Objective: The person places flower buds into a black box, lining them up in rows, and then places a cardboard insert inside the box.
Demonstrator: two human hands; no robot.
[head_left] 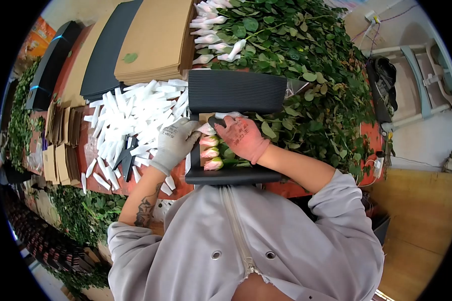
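Note:
My left hand [173, 143], in a pale grey glove, has its thumb and fingers closed at a white mesh flower sleeve [206, 129]. My right hand [244, 136], in a reddish-pink glove with dark fingertips, bends its fingers around the sleeved rose from the other side; its grip is partly hidden. Below them, several pink-and-cream roses [210, 152] lie in a column, heads left and stems right, on brown card. Black corrugated sheet [236, 91] rises behind them, and a black padded-looking edge [233, 175] runs in front.
White mesh sleeves [135, 115] lie heaped at left, with black scissors [127, 155] on them. Brown cardboard sheets [155, 40] are stacked behind. Sleeved roses [218, 35] and leafy stems [306, 55] cover the back right. Folded brown card pieces [63, 163] stand far left.

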